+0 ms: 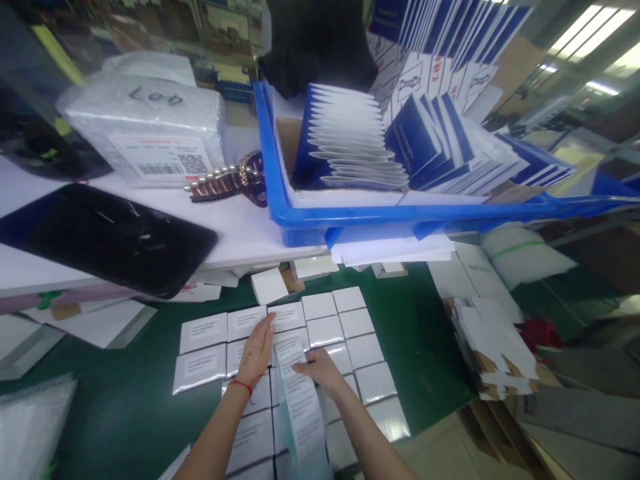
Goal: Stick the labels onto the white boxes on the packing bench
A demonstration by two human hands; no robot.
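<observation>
Rows of small white boxes (363, 349) lie side by side on the green table. Several boxes at the left and in the top row carry printed labels (201, 329). My left hand (257, 347) rests at the edge of a labelled box in the top row, its fingers together; anything beneath them is hidden. A long strip of printed labels (303, 413) hangs over the boxes toward me. My right hand (320, 369) pinches the right edge of this strip near its upper end.
Above the table, a white shelf (240, 230) holds a black tablet (105, 237), a wrapped package (145, 127), a hair clip (225, 181) and a blue tray (350, 215) of blue-and-white envelopes. Flattened cartons (495, 340) lie at the right.
</observation>
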